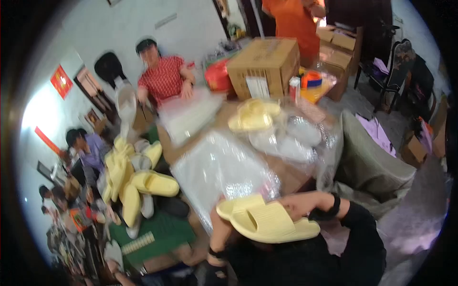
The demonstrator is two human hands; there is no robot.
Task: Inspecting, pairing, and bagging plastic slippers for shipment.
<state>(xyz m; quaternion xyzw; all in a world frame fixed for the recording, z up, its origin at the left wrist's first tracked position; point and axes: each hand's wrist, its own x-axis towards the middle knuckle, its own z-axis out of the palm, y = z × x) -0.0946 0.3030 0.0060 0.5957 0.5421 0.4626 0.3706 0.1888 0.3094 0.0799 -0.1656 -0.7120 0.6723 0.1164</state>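
Note:
A pair of pale yellow slippers is held close in front of my body, one overlapping the other. My left hand grips them at the left end, with most of its fingers hidden behind the soles. From the upper right, my right hand has its fingers closed on the slippers near the strap. Just beyond my hands lies a stack of clear plastic bags. Farther back on the table are another yellow pair and white slippers in clear wrap.
Yellow and grey slippers are piled on a green surface at the left. A cardboard box stands at the table's far end. A person in red works across the table. A grey sack is at my right.

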